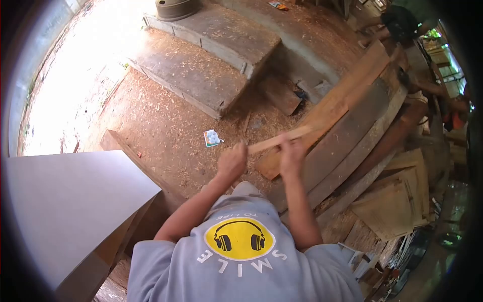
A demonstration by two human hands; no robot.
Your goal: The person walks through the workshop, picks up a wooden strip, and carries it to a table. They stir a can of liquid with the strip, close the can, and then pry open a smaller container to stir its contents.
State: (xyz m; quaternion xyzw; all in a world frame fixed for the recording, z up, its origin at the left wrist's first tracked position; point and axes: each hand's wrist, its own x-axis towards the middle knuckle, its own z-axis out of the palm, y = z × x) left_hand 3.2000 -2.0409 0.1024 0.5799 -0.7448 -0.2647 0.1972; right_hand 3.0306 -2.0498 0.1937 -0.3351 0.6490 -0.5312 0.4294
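A narrow, pale wooden strip point(265, 144) is held crosswise in front of my chest, its right end tilted slightly up. My left hand point(233, 161) is closed round the strip's left end. Further along, my right hand point(293, 157) grips it with fingers bent over the wood, slightly blurred. The strip's free right end sticks out past that hand, above the lower end of a long brown plank point(347, 103).
White-topped panel point(75, 196) at left; concrete steps point(201, 65) with wood shavings ahead. Several long boards point(352, 136) lean along the right, with thin wooden sheets point(390, 201) below them. A small packet point(212, 138) lies on the floor. Another person point(400, 25) is at upper right.
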